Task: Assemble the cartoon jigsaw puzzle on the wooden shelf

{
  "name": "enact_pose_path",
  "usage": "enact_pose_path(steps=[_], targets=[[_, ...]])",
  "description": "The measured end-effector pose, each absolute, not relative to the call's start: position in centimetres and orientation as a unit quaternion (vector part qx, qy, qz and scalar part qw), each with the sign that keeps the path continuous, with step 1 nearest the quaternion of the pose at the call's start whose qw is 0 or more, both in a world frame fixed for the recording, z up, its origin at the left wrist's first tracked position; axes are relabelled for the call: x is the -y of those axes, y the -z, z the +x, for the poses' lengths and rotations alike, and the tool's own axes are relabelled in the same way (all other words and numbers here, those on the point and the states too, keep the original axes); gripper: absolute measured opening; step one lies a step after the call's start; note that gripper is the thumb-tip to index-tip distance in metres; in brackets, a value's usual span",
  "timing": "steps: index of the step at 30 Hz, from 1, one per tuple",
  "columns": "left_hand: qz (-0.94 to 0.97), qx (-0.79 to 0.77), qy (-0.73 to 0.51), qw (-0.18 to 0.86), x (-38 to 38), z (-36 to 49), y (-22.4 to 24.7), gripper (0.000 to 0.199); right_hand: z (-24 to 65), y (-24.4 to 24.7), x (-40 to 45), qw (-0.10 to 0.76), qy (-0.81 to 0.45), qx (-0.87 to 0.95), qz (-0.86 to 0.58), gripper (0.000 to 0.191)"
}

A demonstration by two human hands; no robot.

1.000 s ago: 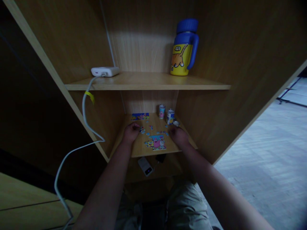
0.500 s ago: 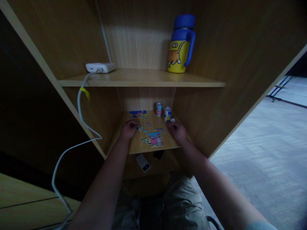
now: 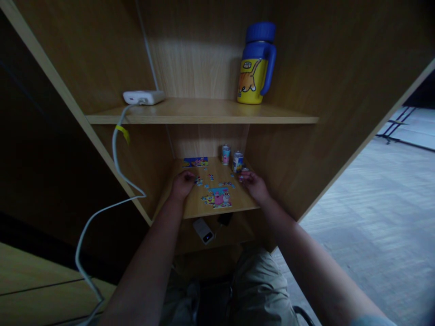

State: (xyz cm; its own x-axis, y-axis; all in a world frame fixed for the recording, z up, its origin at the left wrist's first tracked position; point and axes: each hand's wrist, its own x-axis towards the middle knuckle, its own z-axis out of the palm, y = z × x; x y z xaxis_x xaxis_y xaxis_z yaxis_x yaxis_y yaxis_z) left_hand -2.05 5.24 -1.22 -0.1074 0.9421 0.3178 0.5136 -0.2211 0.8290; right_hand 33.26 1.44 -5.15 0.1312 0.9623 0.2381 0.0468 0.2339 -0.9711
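Observation:
A partly joined cartoon jigsaw puzzle (image 3: 220, 198) lies near the front of the lower shelf, with several loose puzzle pieces (image 3: 226, 184) just behind it. My left hand (image 3: 183, 184) rests at the left, fingers curled together beside a small cluster of pieces (image 3: 199, 181); whatever is in its fingertips is hidden. At the right, my right hand (image 3: 254, 183) pinches a small puzzle piece (image 3: 241, 178) in front of two small printed cans (image 3: 237, 161). A picture card (image 3: 195, 162) of cartoon figures lies at the back left.
Above, the upper shelf (image 3: 200, 108) holds a white charger (image 3: 143, 97) with a cable (image 3: 117, 167) hanging down the left, and a blue-and-yellow bottle (image 3: 253, 68). Below the lower shelf lies a pale phone-like device (image 3: 203, 230). Cabinet walls close both sides.
My right hand has turned and its fingers have lifted a little, so a small piece shows at the fingertips. My left hand stays nearly in place. The view shifts slightly.

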Motion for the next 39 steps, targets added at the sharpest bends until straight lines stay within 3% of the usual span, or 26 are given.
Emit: enact_pose_path(steps=[7, 23, 39], targets=[[0.634, -0.573, -0.466, 0.231, -5.0, -2.2, 1.2, 0.003, 33.6, 4.6, -0.8, 0.582, -0.409, 0.512, -0.481, 0.062], [0.632, -0.582, -0.462, 0.221, -5.0, -2.0, 1.1, 0.004, 33.6, 4.9, -0.7, 0.569, -0.397, 0.522, -0.497, 0.059], [0.626, -0.582, -0.465, 0.231, -4.5, -1.8, 0.6, 0.007, 33.4, 4.8, -0.3, 0.510, -0.345, 0.599, -0.513, 0.033]])
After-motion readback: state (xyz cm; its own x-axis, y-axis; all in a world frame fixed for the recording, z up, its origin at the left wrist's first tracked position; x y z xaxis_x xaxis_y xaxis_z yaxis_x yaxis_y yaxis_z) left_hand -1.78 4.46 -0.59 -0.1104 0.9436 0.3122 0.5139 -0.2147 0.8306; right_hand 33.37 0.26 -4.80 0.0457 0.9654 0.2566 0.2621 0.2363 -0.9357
